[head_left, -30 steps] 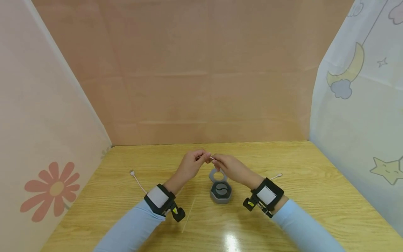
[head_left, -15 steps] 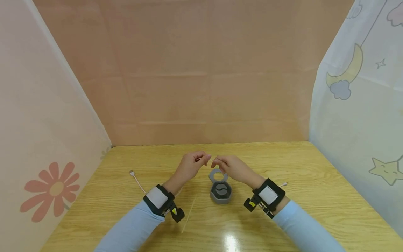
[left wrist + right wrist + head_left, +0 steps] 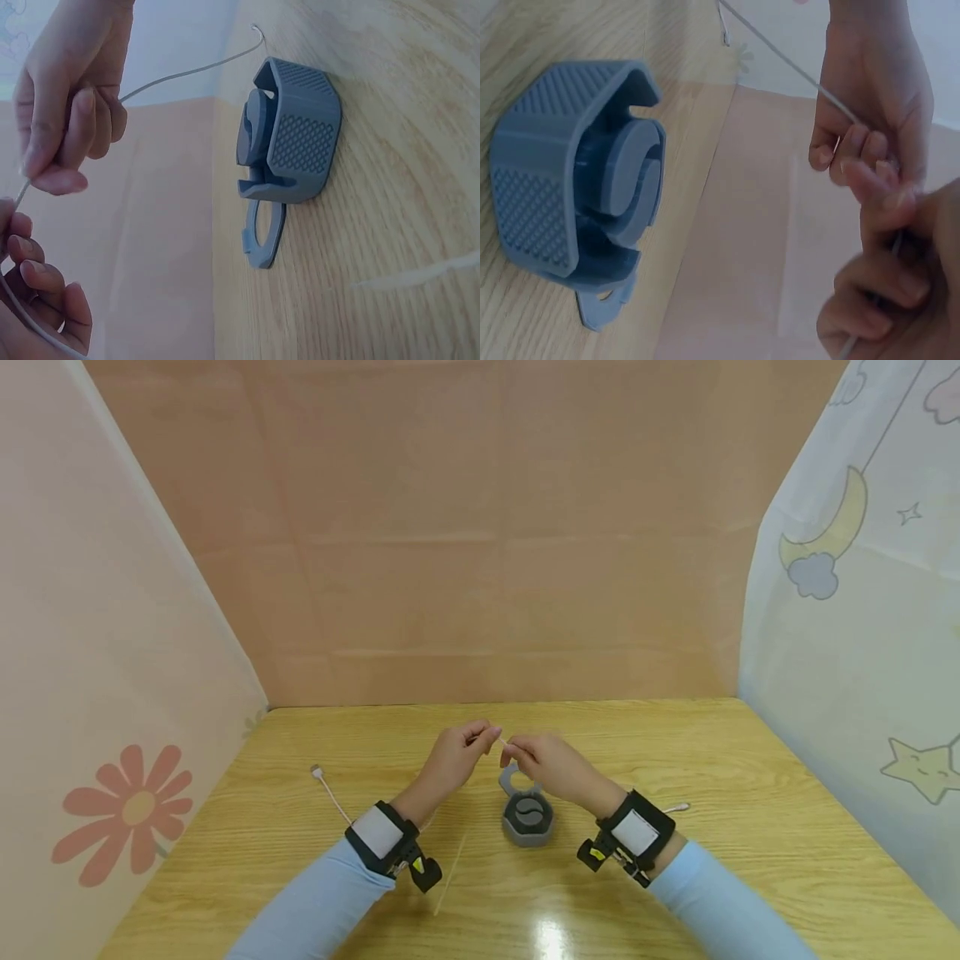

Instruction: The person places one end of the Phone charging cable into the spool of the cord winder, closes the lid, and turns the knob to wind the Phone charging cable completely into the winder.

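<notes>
A person in light blue sleeves holds both hands raised just above a wooden table [image 3: 675, 752]. The left hand [image 3: 453, 756] and the right hand [image 3: 551, 762] nearly meet, each pinching a thin white cable [image 3: 187, 73] between curled fingers. The cable runs across between them, and its ends trail down to the table on the left and on the right. Just below the hands, a grey cable winder [image 3: 527, 814] with a ring handle sits on the table, untouched.
</notes>
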